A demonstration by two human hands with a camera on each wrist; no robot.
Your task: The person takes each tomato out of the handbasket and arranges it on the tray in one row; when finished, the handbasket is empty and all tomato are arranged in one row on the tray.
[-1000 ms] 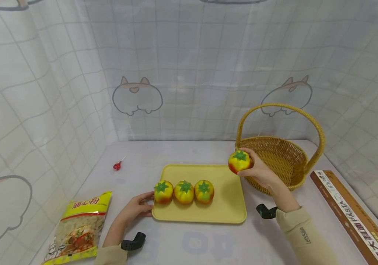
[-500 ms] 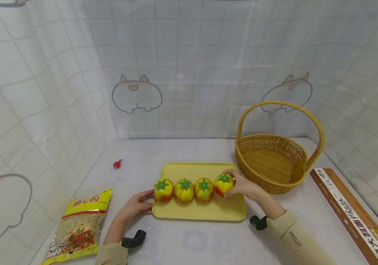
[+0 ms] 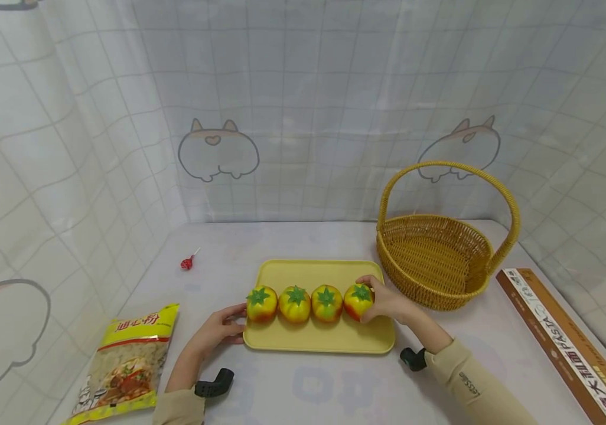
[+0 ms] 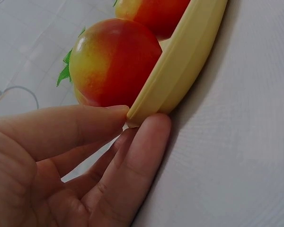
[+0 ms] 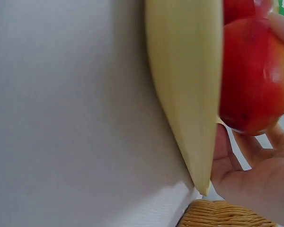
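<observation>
Several yellow-and-red toy tomatoes [image 3: 295, 306] with green leafy tops stand in a row on a pale yellow tray [image 3: 313, 342]. At the right end of the row, my right hand [image 3: 390, 304] grips the last tomato [image 3: 357, 304], thumb in front and fingers behind; it sits on the tray beside its neighbour. In the right wrist view this tomato [image 5: 255, 80] shows its red underside. My left hand [image 3: 218, 330] pinches the tray's left edge beside the leftmost tomato [image 3: 261, 307]. In the left wrist view its fingertips [image 4: 151, 127] meet at the tray corner.
A wicker basket [image 3: 388, 265] with a tall handle stands behind and right of the tray. A long pasta box [image 3: 569, 348] lies at the far right. On the left are a bag of macaroni [image 3: 127, 366] and a red lollipop [image 3: 187, 263]. Patterned curtains [image 3: 303, 118] enclose the table.
My right hand has brought the last tomato from beside the basket down and left onto the tray, at the row's right end. My left hand has stayed at the tray's edge.
</observation>
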